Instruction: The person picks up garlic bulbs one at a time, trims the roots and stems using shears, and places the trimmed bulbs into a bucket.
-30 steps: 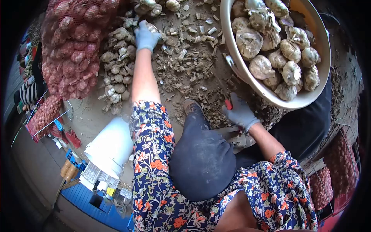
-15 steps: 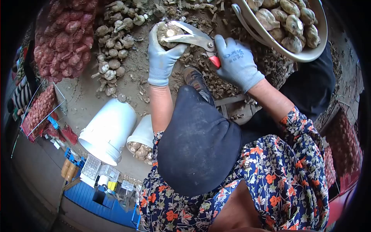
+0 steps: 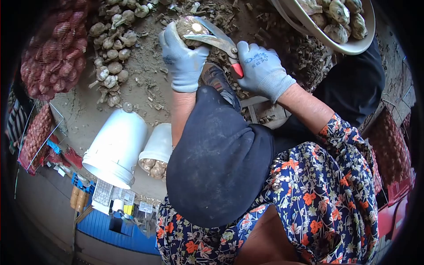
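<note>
My left hand (image 3: 181,57), in a grey-blue glove, is closed round a garlic bulb (image 3: 186,27) whose pale cut stem end faces up. In my right hand (image 3: 261,66), gloved alike, I grip pruning shears (image 3: 224,44) by their red handles. The shears' blades are spread apart and lie across the bulb, one on each side of its cut end. Fingers and palm cover most of the handles and the lower part of the bulb.
Loose garlic bulbs (image 3: 115,55) lie in a heap on the dirt floor at left. A basin of garlic (image 3: 318,37) stands upper right. White buckets (image 3: 117,143) and a red mesh sack (image 3: 56,55) are at left. Dry stem scraps cover the ground.
Both hands, with the bulb and shears, have shifted slightly left and up in view. The surroundings have shifted as well, as the camera moved.
</note>
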`<state>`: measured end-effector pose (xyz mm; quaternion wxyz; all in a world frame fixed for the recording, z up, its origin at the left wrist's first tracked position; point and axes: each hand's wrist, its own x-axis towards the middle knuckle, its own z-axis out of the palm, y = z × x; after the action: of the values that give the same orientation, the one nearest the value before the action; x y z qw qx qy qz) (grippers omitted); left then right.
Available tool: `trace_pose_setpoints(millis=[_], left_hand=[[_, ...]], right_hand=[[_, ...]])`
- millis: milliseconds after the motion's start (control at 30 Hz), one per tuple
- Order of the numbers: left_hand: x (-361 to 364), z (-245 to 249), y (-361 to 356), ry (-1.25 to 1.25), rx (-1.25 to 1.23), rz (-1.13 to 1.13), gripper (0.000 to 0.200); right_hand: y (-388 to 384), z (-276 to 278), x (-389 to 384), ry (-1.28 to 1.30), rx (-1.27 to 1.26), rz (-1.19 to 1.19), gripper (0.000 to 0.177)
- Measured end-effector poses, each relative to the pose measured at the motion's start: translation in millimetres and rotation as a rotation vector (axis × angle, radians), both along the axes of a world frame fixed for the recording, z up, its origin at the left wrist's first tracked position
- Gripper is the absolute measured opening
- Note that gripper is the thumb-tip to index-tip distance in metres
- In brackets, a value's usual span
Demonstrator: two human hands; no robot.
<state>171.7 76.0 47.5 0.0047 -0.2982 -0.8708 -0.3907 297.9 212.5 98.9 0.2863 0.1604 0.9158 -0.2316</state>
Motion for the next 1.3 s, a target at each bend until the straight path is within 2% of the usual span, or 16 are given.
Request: trace_pose_setpoints(millis=[100,167,300,400,467,500,633,733,867,900,933,1000,1033,1167,1200,1300], left_hand=[[4.6,-5.1,2.0,0.112,-0.061,-0.036,0.075],[5.7,-7.5,2.4,0.135,-0.088,0.004,0.075],[10.0,-1.3,6.9,0.067,-0.121,0.024,0.071],[19.5,8.1,5.9,-0.031,-0.128,-0.090,0.071],[13.9,-1.7,-3.6,-0.379,-0.062,0.078,0.072],[14.3,0.4,-4.2,-0.592,0.132,0.096,0.075],[15.8,-5.3,-8.2,-0.327,-0.030,0.022,0.071],[16.3,-1.4,-10.0,-0.366,-0.020,-0.060,0.071],[19.7,0.2,-9.8,-0.383,-0.089,-0.104,0.071],[21.8,14.4,-3.2,-0.592,0.004,-0.029,0.062],[24.8,13.6,0.1,-0.590,0.005,-0.028,0.062],[27.6,7.9,4.0,-1.135,0.793,0.038,0.055],[21.7,-1.6,-0.9,-1.181,0.911,-0.077,0.050],[22.8,-9.8,-5.2,-1.397,1.153,-0.069,0.054],[25.1,-10.3,-4.3,-1.398,1.153,-0.073,0.054],[27.6,-13.3,-3.6,-1.437,1.112,0.003,0.057]], right_hand=[[-4.1,-3.6,3.1,-0.032,-0.058,-0.034,0.059],[-7.4,-6.4,4.4,-0.022,-0.079,-0.071,0.036],[-6.5,-23.6,10.9,-0.042,-0.145,-0.129,0.048],[2.5,-30.0,7.7,-0.055,-0.169,-0.283,0.035],[8.1,-38.8,21.4,0.005,-0.149,-0.305,0.033],[8.3,-37.1,29.9,0.020,-0.132,-0.307,0.033],[2.2,-21.5,44.3,0.078,-0.081,-0.219,0.035],[-2.6,-24.4,33.8,0.178,-0.003,-0.144,0.037],[5.8,-31.5,8.8,0.075,-0.112,-0.152,0.040],[10.6,-38.4,4.5,0.042,-0.212,-0.315,0.043],[14.4,-42.3,1.5,0.013,-0.308,-0.476,0.046],[17.4,-36.8,14.5,0.035,-0.347,-0.469,0.048],[17.5,-30.3,25.9,0.047,-0.388,-0.462,0.050],[13.0,-17.1,52.0,-0.027,-0.681,-0.510,0.051],[11.6,-17.8,53.8,-0.078,-0.839,-0.578,0.051],[8.5,-19.1,42.3,-0.014,-0.956,-0.545,0.043]])
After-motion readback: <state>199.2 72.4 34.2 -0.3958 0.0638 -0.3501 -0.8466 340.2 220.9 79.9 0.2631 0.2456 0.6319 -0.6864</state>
